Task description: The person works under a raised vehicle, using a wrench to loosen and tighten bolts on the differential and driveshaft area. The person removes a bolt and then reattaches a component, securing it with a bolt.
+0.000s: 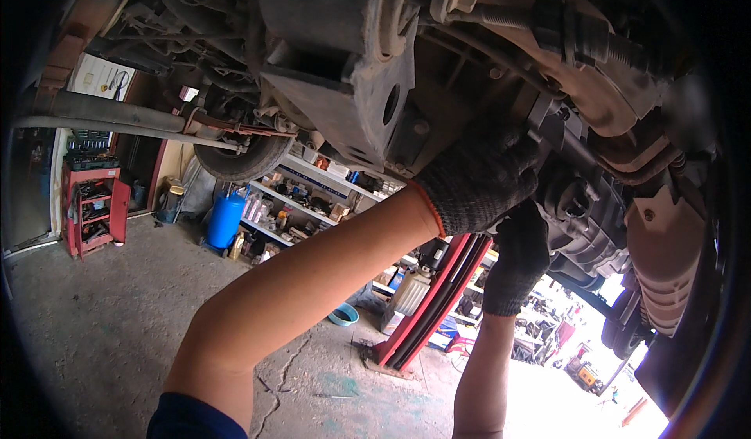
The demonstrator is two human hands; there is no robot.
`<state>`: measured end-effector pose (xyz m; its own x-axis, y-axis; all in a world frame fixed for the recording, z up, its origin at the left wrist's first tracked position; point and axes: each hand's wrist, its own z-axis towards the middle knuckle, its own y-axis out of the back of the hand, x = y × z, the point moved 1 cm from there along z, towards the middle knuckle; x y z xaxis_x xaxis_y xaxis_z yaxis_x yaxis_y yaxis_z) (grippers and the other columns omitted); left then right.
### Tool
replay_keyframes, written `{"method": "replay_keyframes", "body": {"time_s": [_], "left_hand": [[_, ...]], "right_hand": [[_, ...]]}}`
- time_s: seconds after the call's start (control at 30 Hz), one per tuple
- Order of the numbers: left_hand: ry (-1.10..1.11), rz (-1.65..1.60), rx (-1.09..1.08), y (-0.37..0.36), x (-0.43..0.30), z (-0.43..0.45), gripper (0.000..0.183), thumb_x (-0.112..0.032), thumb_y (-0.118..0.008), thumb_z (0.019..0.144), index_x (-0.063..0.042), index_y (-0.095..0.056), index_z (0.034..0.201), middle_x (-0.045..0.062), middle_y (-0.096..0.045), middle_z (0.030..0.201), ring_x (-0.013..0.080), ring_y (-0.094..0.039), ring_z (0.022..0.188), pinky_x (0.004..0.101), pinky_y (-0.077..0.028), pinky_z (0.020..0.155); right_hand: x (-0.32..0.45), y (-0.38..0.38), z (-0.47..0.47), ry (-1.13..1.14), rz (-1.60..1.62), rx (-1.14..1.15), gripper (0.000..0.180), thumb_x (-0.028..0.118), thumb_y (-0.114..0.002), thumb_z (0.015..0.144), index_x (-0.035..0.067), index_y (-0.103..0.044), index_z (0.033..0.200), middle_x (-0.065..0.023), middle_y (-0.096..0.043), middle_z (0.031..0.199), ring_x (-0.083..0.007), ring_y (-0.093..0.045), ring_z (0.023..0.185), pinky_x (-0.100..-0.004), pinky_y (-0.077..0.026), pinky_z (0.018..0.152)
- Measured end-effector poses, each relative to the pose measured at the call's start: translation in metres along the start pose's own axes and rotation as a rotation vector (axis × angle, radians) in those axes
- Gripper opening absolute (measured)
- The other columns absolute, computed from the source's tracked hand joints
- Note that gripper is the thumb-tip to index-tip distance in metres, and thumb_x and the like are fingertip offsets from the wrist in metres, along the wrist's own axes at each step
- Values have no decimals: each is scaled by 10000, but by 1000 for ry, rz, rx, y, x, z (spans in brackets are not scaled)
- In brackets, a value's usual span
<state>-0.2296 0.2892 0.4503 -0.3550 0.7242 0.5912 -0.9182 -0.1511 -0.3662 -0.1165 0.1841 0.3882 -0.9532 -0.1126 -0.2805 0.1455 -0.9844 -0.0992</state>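
Overhead is the dirty underside of a raised vehicle. My left hand (484,175), in a dark knit work glove with an orange cuff edge, reaches up beside a grey metal housing (587,228), perhaps a gearbox. Its fingers curl near a metal bracket (548,116), and shadow hides what they touch. Just below it, my right hand (522,257) wears a matching glove and is raised against the left one. Its fingers are turned away, so whether it grips anything is hidden. A steel crossmember bracket with holes (358,104) hangs left of my hands.
A threaded rod (499,16) and a ribbed heat shield (663,251) sit close on the right. A red lift post (434,304) rises from the concrete floor (117,333). Behind are loaded shelves (293,198), a blue tank (226,219), a red tool cart (94,210) and a tire (243,157).
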Motion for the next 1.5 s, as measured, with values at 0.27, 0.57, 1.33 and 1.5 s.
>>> {"method": "replay_keyframes", "body": {"time_s": [0.27, 0.57, 1.33, 1.5], "left_hand": [[10, -98, -40, 5, 2, 3, 206, -283, -678, 850, -169, -691, 1021, 134, -556, 1284, 373, -487, 1261, 612, -439, 1023], [1, 5, -53, 0, -1, 1, 198, -298, -682, 859, -171, -692, 1010, 119, -562, 1271, 378, -491, 1240, 606, -437, 1009], [-73, -2, -38, 12, 1, 6, 200, -283, -682, 858, -165, -708, 1017, 77, -601, 1196, 341, -507, 1231, 571, -461, 1015], [-64, -26, -47, 7, 2, 4, 163, -250, -684, 860, -161, -712, 993, 79, -604, 1195, 339, -512, 1224, 554, -463, 1030]], "right_hand": [[1, -6, 0, 16, 30, -76, 266, -8, -591, 916, -69, -677, 1160, -202, -693, 1214, -323, -674, 1114, -365, -531, 925], [-6, -11, -5, -44, 155, -72, 326, -11, -597, 927, -43, -655, 1246, -178, -665, 1285, -282, -639, 1175, -359, -484, 1028], [-2, -9, -2, 70, -4, -95, 220, 5, -612, 931, -59, -689, 1126, -208, -680, 1213, -323, -664, 1117, -373, -521, 975], [-2, -8, -2, 138, -92, -79, 188, 3, -631, 926, -58, -703, 1089, -204, -692, 1189, -328, -670, 1108, -371, -537, 949]]}}
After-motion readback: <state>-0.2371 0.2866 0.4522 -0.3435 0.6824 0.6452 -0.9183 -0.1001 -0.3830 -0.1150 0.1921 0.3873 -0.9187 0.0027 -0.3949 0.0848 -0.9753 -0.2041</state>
